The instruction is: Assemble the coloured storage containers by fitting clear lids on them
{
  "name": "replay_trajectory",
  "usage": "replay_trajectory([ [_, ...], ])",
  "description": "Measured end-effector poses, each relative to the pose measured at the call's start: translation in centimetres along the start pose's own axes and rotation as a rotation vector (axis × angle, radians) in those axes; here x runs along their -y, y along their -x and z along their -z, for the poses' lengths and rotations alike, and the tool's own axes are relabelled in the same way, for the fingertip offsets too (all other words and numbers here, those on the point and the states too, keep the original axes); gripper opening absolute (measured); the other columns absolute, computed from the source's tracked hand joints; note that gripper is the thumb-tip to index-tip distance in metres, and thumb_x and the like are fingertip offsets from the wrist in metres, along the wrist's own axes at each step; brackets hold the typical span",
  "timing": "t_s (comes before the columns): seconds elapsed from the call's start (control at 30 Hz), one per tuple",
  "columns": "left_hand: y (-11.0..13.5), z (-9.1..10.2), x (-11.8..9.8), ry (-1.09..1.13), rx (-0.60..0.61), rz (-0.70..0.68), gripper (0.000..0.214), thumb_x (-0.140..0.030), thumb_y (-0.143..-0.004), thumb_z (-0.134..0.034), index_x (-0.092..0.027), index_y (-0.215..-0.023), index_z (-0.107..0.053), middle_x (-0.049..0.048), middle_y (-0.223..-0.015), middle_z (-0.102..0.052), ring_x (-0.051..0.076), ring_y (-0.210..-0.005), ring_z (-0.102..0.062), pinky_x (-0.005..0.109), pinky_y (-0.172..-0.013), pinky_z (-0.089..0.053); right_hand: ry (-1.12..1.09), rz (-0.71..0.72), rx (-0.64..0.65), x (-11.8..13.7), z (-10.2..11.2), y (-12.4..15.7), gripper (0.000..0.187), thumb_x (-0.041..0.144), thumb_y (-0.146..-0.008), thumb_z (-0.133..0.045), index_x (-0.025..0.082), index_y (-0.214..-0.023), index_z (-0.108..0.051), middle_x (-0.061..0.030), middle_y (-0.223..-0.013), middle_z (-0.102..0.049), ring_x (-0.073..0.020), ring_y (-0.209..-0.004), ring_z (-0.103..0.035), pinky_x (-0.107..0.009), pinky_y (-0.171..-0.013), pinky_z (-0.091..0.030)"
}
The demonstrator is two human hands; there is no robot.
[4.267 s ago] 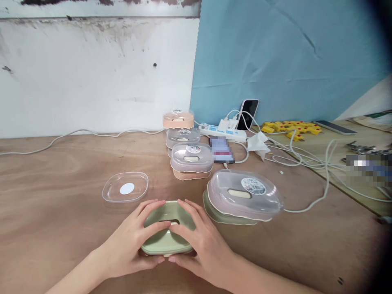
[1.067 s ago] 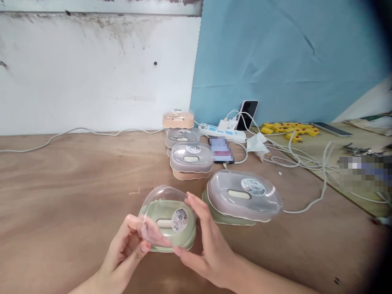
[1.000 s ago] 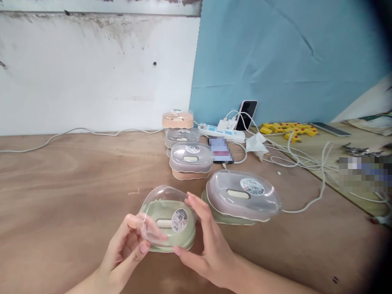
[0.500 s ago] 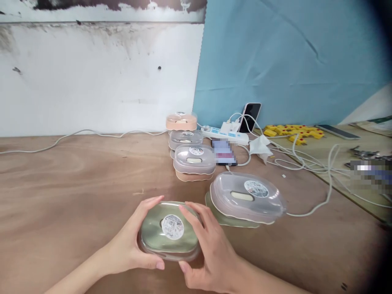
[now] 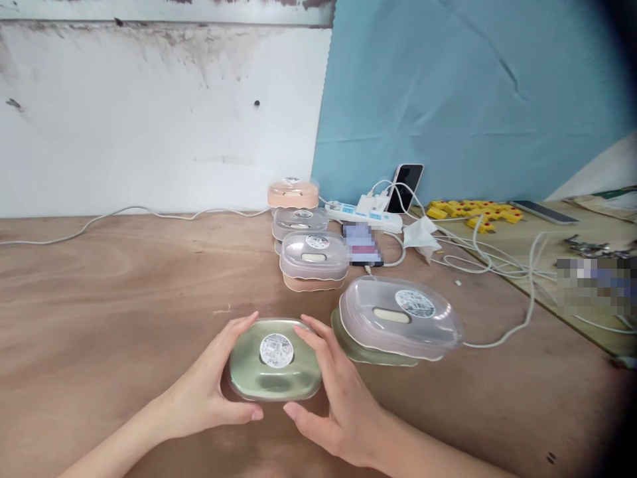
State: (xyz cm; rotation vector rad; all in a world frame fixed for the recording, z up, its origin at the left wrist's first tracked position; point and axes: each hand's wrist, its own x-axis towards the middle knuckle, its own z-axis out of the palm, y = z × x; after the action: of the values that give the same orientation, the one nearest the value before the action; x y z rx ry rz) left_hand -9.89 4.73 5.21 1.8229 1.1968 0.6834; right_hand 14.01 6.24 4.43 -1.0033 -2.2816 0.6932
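A rounded green soap box [image 5: 277, 381] with a clear glossy lid and a round white label sits low in the middle of the view. My left hand [image 5: 212, 385] curves around its left side, fingers at the far corner and thumb at the near edge. My right hand [image 5: 341, 392] grips the right side the same way, fingertips over the lid. Just right of it is a larger-looking grey soap box [image 5: 363, 325] with a clear lid, stacked on a green one [image 5: 348, 345]. The underside of the held box is hidden.
Farther back stand more stacked soap boxes, a grey one [image 5: 298, 265] and a peach one [image 5: 292, 194]. Behind them are a white power strip [image 5: 388, 219], phones [image 5: 407, 187], tangled white cables [image 5: 530, 292] and yellow pieces [image 5: 472, 211]. A wall closes off the back.
The clear rim that showed below the green box's near edge is now mostly out of sight, and the box looks more level. Both hands keep their hold. The whole view has shifted slightly.
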Motion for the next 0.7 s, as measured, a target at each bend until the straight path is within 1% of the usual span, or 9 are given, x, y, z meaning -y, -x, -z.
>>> replay_trajectory([
  [0.1, 0.1, -0.1, 0.0, 0.016, -0.024, -0.017, 0.092, -0.027, -0.073, -0.074, -0.042, -0.142, -0.015, 0.0032, -0.146, -0.026, 0.031, -0.131, -0.034, 0.05, -0.108, -0.031, 0.009, -0.038, -0.002, 0.0, 0.0, 0.0, 0.076, 0.036, -0.078, -0.061, 0.023, -0.138, -0.018, -0.0159, -0.145, -0.021, -0.0327, -0.135, -0.029, -0.052, -0.103, -0.037],
  [0.23, 0.1, -0.2, -0.2, 0.018, -0.03, 0.013, 0.092, -0.026, -0.072, -0.074, -0.042, -0.141, -0.015, 0.0033, -0.146, -0.025, 0.031, -0.131, -0.033, 0.051, -0.108, -0.03, 0.016, -0.101, -0.001, -0.1, -0.1, 0.1, 0.076, 0.038, -0.077, -0.064, 0.028, -0.139, -0.02, -0.0138, -0.146, -0.019, -0.0335, -0.135, -0.029, -0.054, -0.103, -0.037],
  [0.4, -0.1, -0.2, -0.3, 0.016, -0.036, 0.015, 0.093, -0.026, -0.071, -0.075, -0.041, -0.141, -0.016, 0.0033, -0.143, -0.027, 0.03, -0.129, -0.036, 0.049, -0.106, -0.033, 0.013, -0.049, 0.006, 0.0, 0.0, -0.1, 0.072, 0.037, -0.081, -0.06, 0.028, -0.14, -0.02, -0.0135, -0.143, -0.025, -0.0325, -0.134, -0.029, -0.054, -0.102, -0.038],
  [0.43, -0.1, -0.2, -0.2, 0.015, -0.038, 0.014, 0.093, -0.026, -0.071, -0.075, -0.041, -0.141, -0.016, 0.0035, -0.143, -0.028, 0.03, -0.129, -0.036, 0.05, -0.106, -0.033, 0.013, -0.028, -0.015, 0.0, 0.1, -0.2, 0.071, 0.037, -0.082, -0.059, 0.027, -0.14, -0.02, -0.0142, -0.144, -0.024, -0.0327, -0.134, -0.029, -0.054, -0.102, -0.038],
  [0.5, -0.1, -0.3, -0.1, 0.01, -0.046, 0.014, 0.092, -0.027, -0.071, -0.076, -0.04, -0.141, -0.017, 0.0041, -0.143, -0.028, 0.031, -0.129, -0.035, 0.05, -0.107, -0.031, -0.005, 0.06, -0.115, 0.1, 0.4, -0.5, 0.064, 0.036, -0.084, -0.055, 0.022, -0.138, -0.023, -0.0156, -0.142, -0.025, -0.0322, -0.133, -0.03, -0.054, -0.101, -0.038],
  [0.57, -0.1, -0.4, 0.1, 0.013, -0.056, 0.011, 0.093, -0.026, -0.071, -0.076, -0.039, -0.141, -0.016, 0.0047, -0.144, -0.028, 0.031, -0.13, -0.034, 0.051, -0.108, -0.03, -0.081, 0.223, -0.255, 0.1, 0.9, -0.3, 0.047, 0.035, -0.087, -0.047, 0.02, -0.129, -0.032, -0.0147, -0.133, -0.037, -0.0298, -0.127, -0.037, -0.054, -0.101, -0.039],
  [0.6, -0.1, -0.4, 0.1, 0.014, -0.059, 0.011, 0.094, -0.026, -0.07, -0.076, -0.038, -0.141, -0.016, 0.0051, -0.144, -0.028, 0.032, -0.13, -0.034, 0.051, -0.108, -0.03, -0.127, 0.288, -0.314, 0.0, 1.1, 0.2, 0.037, 0.036, -0.089, -0.043, 0.021, -0.122, -0.037, -0.0123, -0.124, -0.044, -0.0281, -0.122, -0.043, -0.054, -0.1, -0.04],
  [0.67, 0.0, -0.3, 0.2, 0.009, -0.054, 0.017, 0.095, -0.026, -0.069, -0.076, -0.037, -0.142, -0.016, 0.0063, -0.144, -0.028, 0.032, -0.13, -0.034, 0.052, -0.108, -0.029, -0.188, 0.335, -0.376, -0.5, 1.0, 2.2, 0.023, 0.042, -0.091, -0.038, 0.026, -0.107, -0.043, -0.006, -0.105, -0.054, -0.025, -0.109, -0.053, -0.054, -0.099, -0.041],
  [0.7, 0.0, -0.3, 0.2, 0.004, -0.05, 0.022, 0.095, -0.027, -0.069, -0.076, -0.036, -0.142, -0.016, 0.0072, -0.144, -0.029, 0.033, -0.13, -0.034, 0.053, -0.108, -0.029, -0.16, 0.27, -0.406, -0.9, 0.8, 3.9, 0.023, 0.046, -0.092, -0.038, 0.029, -0.105, -0.045, -0.0031, -0.101, -0.055, -0.0229, -0.104, -0.056, -0.052, -0.098, -0.043],
])
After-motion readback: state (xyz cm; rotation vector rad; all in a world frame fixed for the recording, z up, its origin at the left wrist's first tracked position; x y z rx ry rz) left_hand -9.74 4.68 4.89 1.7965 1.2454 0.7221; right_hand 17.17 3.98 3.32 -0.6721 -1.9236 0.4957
